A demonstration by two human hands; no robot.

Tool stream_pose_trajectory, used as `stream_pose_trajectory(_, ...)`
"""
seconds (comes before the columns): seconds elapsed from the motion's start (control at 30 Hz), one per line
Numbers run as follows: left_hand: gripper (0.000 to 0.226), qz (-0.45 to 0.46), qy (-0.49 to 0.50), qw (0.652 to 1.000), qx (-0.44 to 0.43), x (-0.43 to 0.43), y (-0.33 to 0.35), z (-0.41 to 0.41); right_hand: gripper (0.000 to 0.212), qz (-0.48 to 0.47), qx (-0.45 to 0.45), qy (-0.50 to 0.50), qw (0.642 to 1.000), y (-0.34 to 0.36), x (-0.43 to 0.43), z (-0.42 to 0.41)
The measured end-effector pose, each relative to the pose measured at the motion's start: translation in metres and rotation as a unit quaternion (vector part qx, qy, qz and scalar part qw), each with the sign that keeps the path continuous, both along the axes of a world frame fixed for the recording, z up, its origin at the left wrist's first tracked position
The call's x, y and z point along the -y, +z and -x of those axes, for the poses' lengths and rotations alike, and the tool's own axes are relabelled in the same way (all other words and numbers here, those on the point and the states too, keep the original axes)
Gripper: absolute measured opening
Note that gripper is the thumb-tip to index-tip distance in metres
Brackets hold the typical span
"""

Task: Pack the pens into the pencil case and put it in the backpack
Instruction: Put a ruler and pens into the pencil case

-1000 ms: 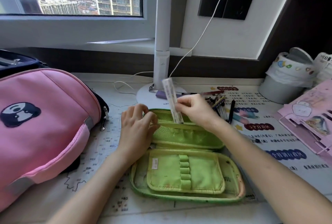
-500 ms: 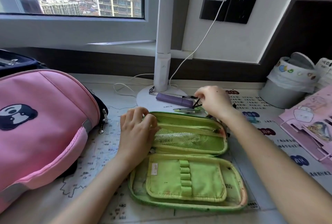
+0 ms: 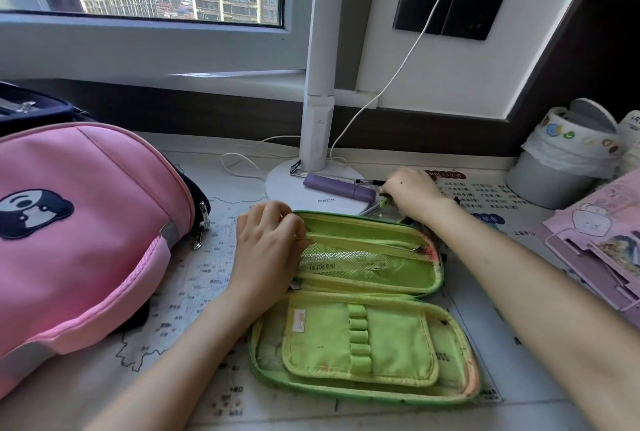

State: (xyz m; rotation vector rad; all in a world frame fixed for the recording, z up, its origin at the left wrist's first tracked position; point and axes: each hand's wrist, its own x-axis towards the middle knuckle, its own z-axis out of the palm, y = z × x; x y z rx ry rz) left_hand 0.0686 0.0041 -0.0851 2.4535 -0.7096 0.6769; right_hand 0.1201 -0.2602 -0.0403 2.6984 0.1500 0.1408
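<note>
head view. pencil case (image 3: pixel 363 295) lies opened flat on the worktop (image 3: pixel 194 292) in front of me, both halves up, nothing zipped. the loops on the near half's flap are empty. something pale with print shows through the far half's mesh pocket; can't tell what it is.

left hand (image 3: pixel 266 250): fingers (image 3: pixel 277 219) clamped on the left end of the pocket's rim, pinching it and holding it apart.

right hand (image 3: pixel 412 193): out past the far edge of the case, beside the lamp base (image 3: pixel 287 185). its fingers are curled down round a green pen (image 3: pixel 383 203) that pokes out below the thumb side. fingertips hidden behind the hand.

my read: packing is early. loose stuff is not in yet: a black pen (image 3: pixel 370 182) just beyond my right hand, a purple marker (image 3: pixel 339 187) lying on the lamp base. dark bits show behind my right wrist, too hidden to name. left to do: carry the pens in, fold and zip the case, move it to the backpack.

pink backpack (image 3: pixel 86 223) lies on its side at my left, near the case but apart from it. zip pulls hang at its edge; i can't tell if it is open.

look of the case: lime green fabric, darker green rim, soft-sided, smudged and reddish along the right corners. well used.
</note>
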Motion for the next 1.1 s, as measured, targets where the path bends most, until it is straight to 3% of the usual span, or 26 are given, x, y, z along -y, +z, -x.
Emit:
stream_pose_trajectory(0.23, 0.013, -0.002, -0.002, 1.000, -0.002, 0.000, 0.001, 0.000, 0.014, -0.061, 0.068, 0.034, 0.995, 0.019, 0.006, 0.022)
stream_pose_trajectory(0.47, 0.015, 0.002, -0.013, 1.000, 0.012, -0.001, 0.001, 0.001, 0.014, -0.197, 0.113, 0.052, 0.972, 0.046, -0.018, 0.064)
stream_pose_trajectory(0.63, 0.022, 0.016, -0.044, 0.998, 0.037, -0.002, 0.002, 0.002, 0.017, -0.116, -0.010, 0.102, 0.988, 0.026, -0.054, 0.080)
stream_pose_trajectory(0.73, 0.017, 0.022, -0.073, 0.996, 0.046, -0.003, 0.001, 0.001, 0.018, -0.140, -0.072, 0.123, 0.980, 0.026, -0.062, 0.080)
stream_pose_trajectory(0.93, 0.010, 0.033, -0.085, 0.995, 0.037, -0.002, -0.002, -0.001, 0.017, -0.270, -0.152, 0.074, 0.948, 0.044, -0.075, 0.070)
stream_pose_trajectory(1.1, 0.009, 0.016, -0.076, 0.997, 0.028, -0.002, -0.001, 0.000, 0.024, -0.270, -0.222, 0.062, 0.935, 0.050, -0.079, 0.061)
